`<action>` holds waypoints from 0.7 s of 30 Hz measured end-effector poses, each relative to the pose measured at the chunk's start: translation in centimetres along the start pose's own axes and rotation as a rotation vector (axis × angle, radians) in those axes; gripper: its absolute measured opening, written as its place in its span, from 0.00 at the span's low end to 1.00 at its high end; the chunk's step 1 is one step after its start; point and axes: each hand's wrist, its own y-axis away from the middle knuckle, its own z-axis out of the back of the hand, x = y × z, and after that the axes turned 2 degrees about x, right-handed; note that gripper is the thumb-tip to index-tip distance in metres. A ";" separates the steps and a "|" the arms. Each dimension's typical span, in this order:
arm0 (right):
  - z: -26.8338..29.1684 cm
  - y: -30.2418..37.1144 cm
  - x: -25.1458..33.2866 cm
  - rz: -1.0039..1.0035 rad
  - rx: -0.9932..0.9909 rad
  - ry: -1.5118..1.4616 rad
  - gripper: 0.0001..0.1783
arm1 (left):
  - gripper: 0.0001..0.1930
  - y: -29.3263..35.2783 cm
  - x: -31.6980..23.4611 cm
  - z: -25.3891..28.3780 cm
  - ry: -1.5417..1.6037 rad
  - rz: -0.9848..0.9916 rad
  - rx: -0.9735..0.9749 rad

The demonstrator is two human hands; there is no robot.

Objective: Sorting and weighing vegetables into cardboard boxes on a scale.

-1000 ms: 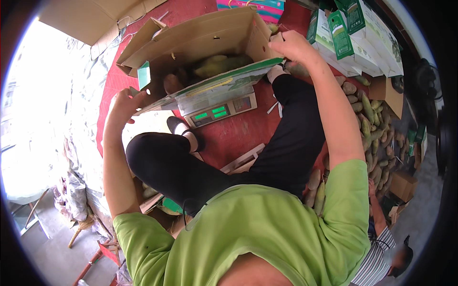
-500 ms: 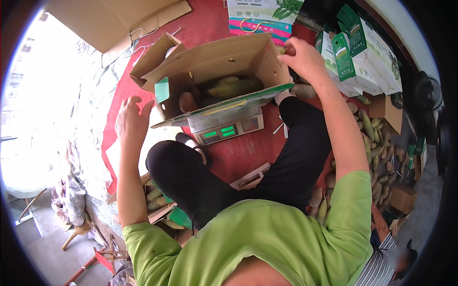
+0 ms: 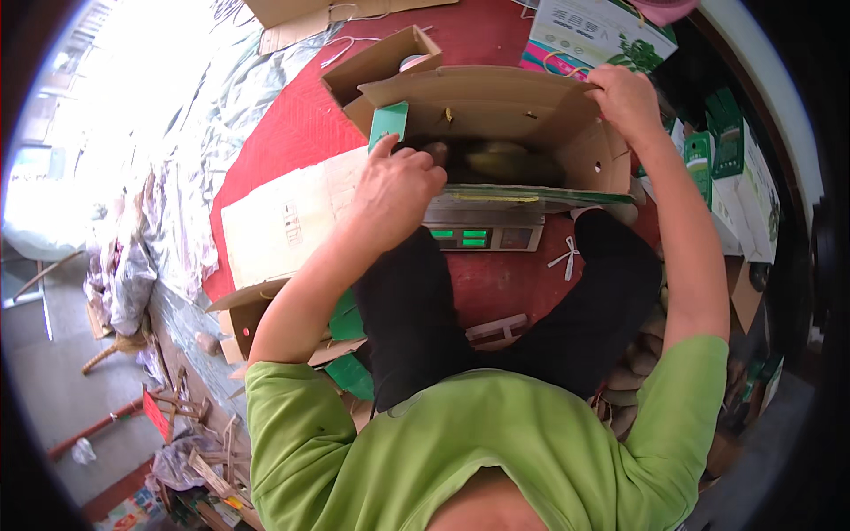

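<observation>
An open cardboard box stands on a digital scale in front of me. Several long green radishes lie in its shadowed inside. My left hand is at the box's left end, fingers bent over the edge and the index finger touching a green flap. At the far right corner, my right hand has its fingers curled over the box's upper edge. The scale's green display is lit below the near wall.
A flattened cardboard piece lies to the left on the red floor covering. White and green cartons stand at the right, above piled radishes. A smaller box sits behind, with a printed carton at the back.
My left hand has come in from the left onto the box's left end. My right hand has closed on its far right corner. The whole view has shifted, placing the box further right.
</observation>
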 end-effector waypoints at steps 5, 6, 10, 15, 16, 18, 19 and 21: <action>4.5 -3.7 5.4 0.157 -0.170 -0.009 0.06 | 0.02 5.2 5.0 1.5 -0.013 0.180 -0.089; 5.1 -4.8 7.0 0.195 -0.184 -0.007 0.06 | 0.02 6.6 6.0 1.7 -0.007 0.226 -0.116; 6.6 -8.1 13.6 0.341 -0.293 -0.017 0.06 | 0.05 11.0 8.0 4.0 0.015 0.331 -0.205; 5.8 -11.0 22.6 0.325 -0.159 -0.100 0.06 | 0.06 18.4 10.3 5.1 -0.028 0.423 -0.263; 5.5 -11.2 24.7 0.329 -0.102 -0.136 0.07 | 0.05 20.2 10.6 5.4 -0.071 0.463 -0.227; 2.8 -11.6 27.5 0.412 -0.182 -0.185 0.05 | 0.05 23.0 11.1 5.5 -0.113 0.497 -0.193; 1.7 -11.6 29.5 0.436 -0.192 -0.202 0.04 | 0.03 24.7 11.4 5.4 -0.141 0.548 -0.135; 0.1 -11.1 33.1 0.480 -0.152 -0.212 0.05 | 0.02 27.6 11.9 4.6 -0.163 0.588 -0.079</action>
